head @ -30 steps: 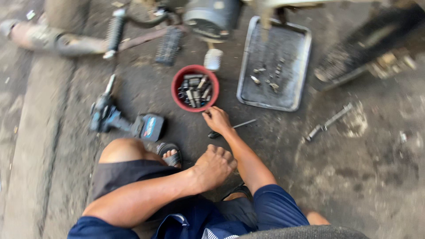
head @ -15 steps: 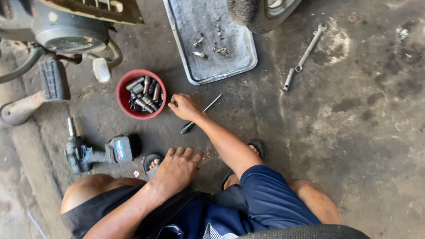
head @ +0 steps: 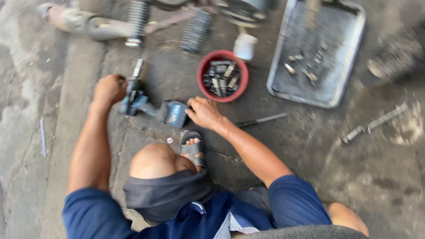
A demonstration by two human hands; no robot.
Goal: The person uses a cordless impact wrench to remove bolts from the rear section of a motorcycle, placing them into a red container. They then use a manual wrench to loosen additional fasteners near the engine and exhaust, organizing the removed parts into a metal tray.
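Observation:
A dark cordless impact wrench (head: 146, 102) with a blue battery lies on the concrete floor in front of my knee. My left hand (head: 109, 90) is closed over its head end. My right hand (head: 204, 113) rests on the battery end, fingers curled against it. Just beyond stands a red bowl (head: 201, 75) full of metal sockets. A thin screwdriver-like tool (head: 261, 120) lies on the floor right of my right wrist.
A grey metal tray (head: 341, 88) with several small bolts sits at the upper right. A long wrench (head: 376, 122) lies at the right. Motorcycle parts, a spring shock (head: 136, 20) and a white cup (head: 245, 46) line the top. My sandalled foot (head: 192, 148) is under the tool.
Both hands have moved left onto the impact wrench: the left came off my foot, the right left the thin tool near the bowl. The view has swung and blurred.

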